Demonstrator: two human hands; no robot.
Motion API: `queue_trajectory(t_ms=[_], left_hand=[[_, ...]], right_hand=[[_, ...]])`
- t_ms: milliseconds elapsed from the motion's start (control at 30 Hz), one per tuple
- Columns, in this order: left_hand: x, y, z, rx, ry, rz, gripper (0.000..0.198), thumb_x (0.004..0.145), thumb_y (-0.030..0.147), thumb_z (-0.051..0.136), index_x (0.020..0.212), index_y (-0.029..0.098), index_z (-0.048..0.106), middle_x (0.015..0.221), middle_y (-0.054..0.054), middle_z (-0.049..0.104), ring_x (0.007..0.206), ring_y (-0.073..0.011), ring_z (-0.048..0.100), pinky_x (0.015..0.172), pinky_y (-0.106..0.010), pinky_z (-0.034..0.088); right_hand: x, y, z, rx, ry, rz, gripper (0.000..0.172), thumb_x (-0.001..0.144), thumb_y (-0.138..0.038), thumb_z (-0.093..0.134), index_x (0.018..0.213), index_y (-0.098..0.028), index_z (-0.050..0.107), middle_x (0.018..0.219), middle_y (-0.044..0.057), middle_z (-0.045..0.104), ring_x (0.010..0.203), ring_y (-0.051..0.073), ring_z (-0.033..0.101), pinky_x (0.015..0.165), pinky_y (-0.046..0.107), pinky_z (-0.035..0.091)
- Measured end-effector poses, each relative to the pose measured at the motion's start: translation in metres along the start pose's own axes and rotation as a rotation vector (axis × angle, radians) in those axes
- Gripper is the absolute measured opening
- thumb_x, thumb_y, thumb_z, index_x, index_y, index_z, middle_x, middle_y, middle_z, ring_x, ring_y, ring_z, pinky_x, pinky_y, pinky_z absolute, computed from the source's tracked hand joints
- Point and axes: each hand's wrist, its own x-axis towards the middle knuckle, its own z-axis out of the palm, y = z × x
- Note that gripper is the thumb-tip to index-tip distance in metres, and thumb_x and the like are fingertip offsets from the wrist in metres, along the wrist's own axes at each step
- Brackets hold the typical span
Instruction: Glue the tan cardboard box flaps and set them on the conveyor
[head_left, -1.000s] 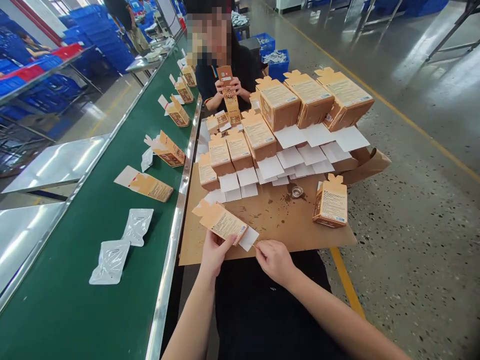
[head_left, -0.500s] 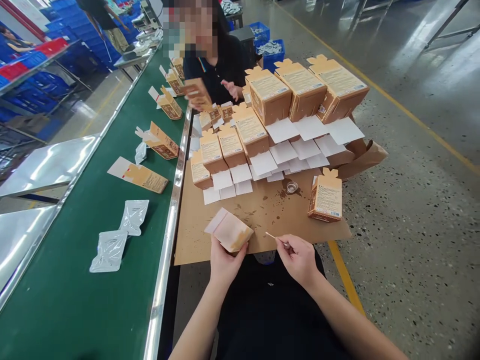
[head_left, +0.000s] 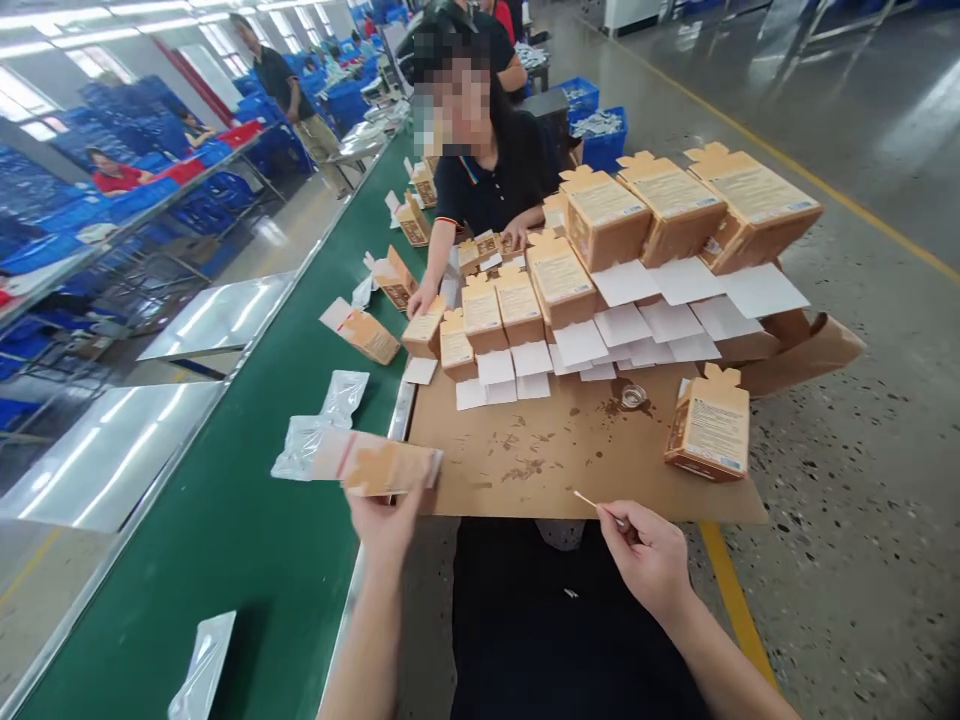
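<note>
Tan card, blurred, forms the box [head_left: 386,466] gripped by the left hand [head_left: 384,518] over the right rim of the green belt [head_left: 292,590], its white flap pointing left across a silvery pouch [head_left: 294,446]; I cannot tell whether they touch. To the right, the right hand [head_left: 646,558] is closed on a thin stick [head_left: 586,498] (a swab, by the look of its pale tip), above the near edge of the brown sheet [head_left: 472,480] and well apart from the box. The step in hand seems to be handling the box at the belt with the stick held aside; setting it down would call for a light, level hold and room beside the pouch. Farther out, a lone carton [head_left: 709,430] stands at right, a small dish [head_left: 633,397] sits left of it, and stacked cartons [head_left: 609,225] fill the far side, where a co-worker's hand [head_left: 424,297] touches another carton [head_left: 424,332]. Hard to make out are the box's print and contents; the left fingertips are mostly hidden, and a near pouch [head_left: 201,668] is cut off below
</note>
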Motion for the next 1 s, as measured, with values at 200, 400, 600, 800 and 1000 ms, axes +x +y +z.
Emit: queue_trajectory(t_ms=[200,400,600,800,1000], left_hand=[[0.052,-0.014,-0.085,0.282,0.306,-0.036,0.098,0.054,0.044,0.113,0.135,0.024,0.063,0.143,-0.017,0.081,0.139,-0.0458,0.081,0.131,-0.072,0.058],[0.051,-0.024,-0.085,0.433,0.245,0.018,0.096,0.061,0.041,0.107,0.143,0.024,0.060,0.148,-0.020,0.079,0.147,-0.0467,0.077,0.131,-0.068,0.058],[0.085,-0.018,-0.070,0.404,0.221,-0.074,0.087,0.063,0.034,0.105,0.136,0.024,0.059,0.139,-0.017,0.079,0.134,-0.0449,0.081,0.129,-0.070,0.058],[0.072,-0.023,-0.070,0.308,0.333,0.030,0.102,0.060,0.033,0.110,0.145,0.026,0.054,0.150,-0.015,0.064,0.155,-0.0421,0.065,0.138,-0.067,0.050],[0.046,-0.028,-0.033,0.288,0.384,0.432,0.058,0.080,0.044,0.091,0.124,0.028,0.057,0.127,-0.007,0.057,0.118,-0.0320,0.071,0.116,-0.060,0.064]], right_hand=[[0.006,0.002,-0.011,0.023,0.015,-0.019,0.037,0.107,-0.042,0.076,0.074,-0.026,0.082,0.056,-0.001,0.065,0.042,0.017,0.057,0.043,0.028,0.052],[0.010,0.006,-0.009,0.021,-0.075,-0.016,0.037,0.108,-0.043,0.078,0.077,-0.025,0.085,0.058,0.000,0.067,0.044,0.016,0.057,0.046,0.027,0.051],[0.024,0.003,0.005,0.033,-0.108,-0.049,0.041,0.108,-0.045,0.075,0.073,-0.026,0.083,0.056,0.000,0.066,0.043,0.017,0.057,0.044,0.028,0.051],[0.029,0.002,-0.016,-0.001,-0.022,-0.010,0.043,0.106,-0.053,0.077,0.072,-0.028,0.084,0.056,0.003,0.068,0.041,0.019,0.060,0.043,0.031,0.055],[0.012,0.006,-0.040,-0.127,0.119,0.009,0.044,0.104,-0.059,0.078,0.069,-0.031,0.083,0.055,0.003,0.068,0.039,0.020,0.060,0.040,0.031,0.055]])
